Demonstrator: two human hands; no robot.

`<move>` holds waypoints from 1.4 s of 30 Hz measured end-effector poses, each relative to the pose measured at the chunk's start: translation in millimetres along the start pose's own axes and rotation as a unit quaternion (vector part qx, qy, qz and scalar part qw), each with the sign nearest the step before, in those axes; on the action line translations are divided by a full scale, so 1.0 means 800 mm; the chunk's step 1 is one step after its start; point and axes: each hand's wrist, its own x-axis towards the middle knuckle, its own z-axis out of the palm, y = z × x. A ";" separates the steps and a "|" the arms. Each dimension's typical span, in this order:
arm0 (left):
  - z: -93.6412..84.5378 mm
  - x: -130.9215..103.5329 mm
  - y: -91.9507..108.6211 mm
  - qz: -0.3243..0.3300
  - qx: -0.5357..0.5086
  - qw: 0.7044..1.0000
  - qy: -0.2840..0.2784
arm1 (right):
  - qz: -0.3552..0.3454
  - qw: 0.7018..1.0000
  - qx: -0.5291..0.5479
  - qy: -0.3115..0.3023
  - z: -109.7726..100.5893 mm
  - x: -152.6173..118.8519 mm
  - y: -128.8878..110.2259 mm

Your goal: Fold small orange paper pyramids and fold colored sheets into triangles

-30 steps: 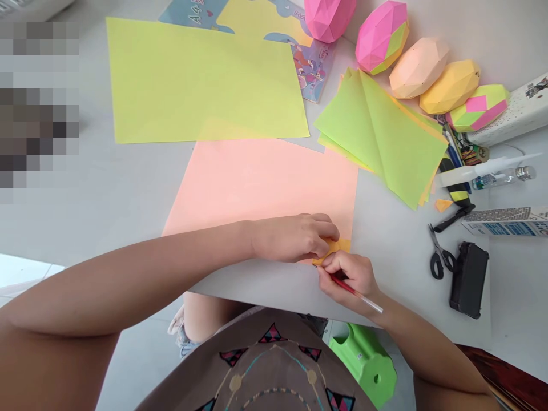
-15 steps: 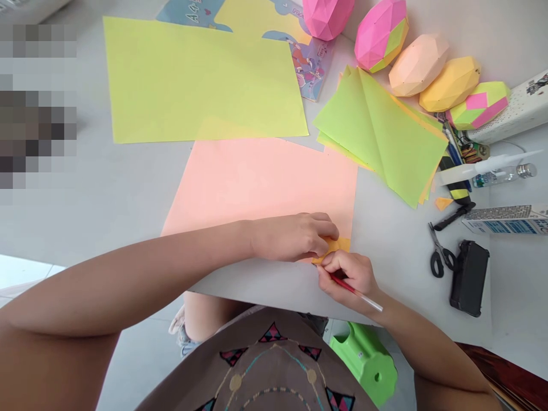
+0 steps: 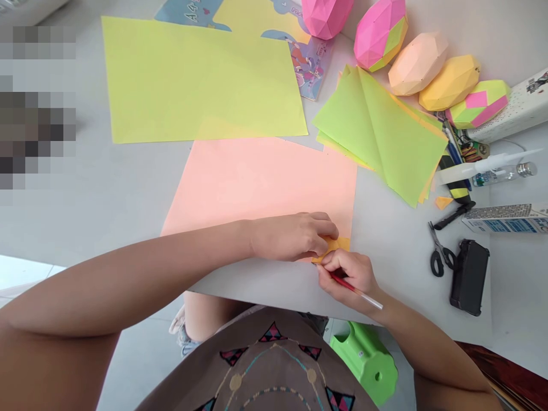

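Observation:
Bent fingers of my left hand [image 3: 299, 235] press a small orange paper piece [image 3: 341, 244] down onto the near right corner of a pink paper sheet [image 3: 261, 182]. Much of the orange piece is hidden under my fingers. My right hand [image 3: 349, 277] is closed around a slim red pen [image 3: 347, 285] with a clear end. Its tip sits at the lower left edge of the orange piece, by the near edge of the pink sheet. Any mark under the tip is too small to make out.
A yellow-green sheet [image 3: 205, 80] overlaps the pink one at the back. Folded green papers [image 3: 381, 131] lie right of it, below several faceted paper shapes [image 3: 418, 64]. Scissors [image 3: 440, 254], a black case [image 3: 470, 278] and a bottle [image 3: 499, 176] are at the right.

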 end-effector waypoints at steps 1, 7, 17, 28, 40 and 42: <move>0.000 0.000 0.000 0.000 -0.001 1.000 0.001 | 0.000 1.000 -0.001 0.000 0.000 0.000 0.000; 0.000 0.000 0.000 -0.003 -0.003 1.000 -0.001 | 0.002 1.000 -0.009 0.005 0.000 0.000 -0.001; 0.001 0.001 -0.002 -0.002 -0.011 1.000 -0.002 | 0.011 1.000 0.023 0.003 -0.001 -0.001 0.002; -0.001 -0.005 0.001 0.006 -0.058 0.998 0.035 | 0.046 0.965 0.246 0.082 -0.044 0.021 0.035; -0.015 -0.041 0.132 -0.095 0.071 0.976 0.182 | -0.124 0.962 -0.233 0.075 -0.047 0.014 0.049; -0.014 -0.061 0.179 -0.143 0.080 0.975 0.147 | -0.131 0.960 -0.234 0.080 -0.045 0.013 0.051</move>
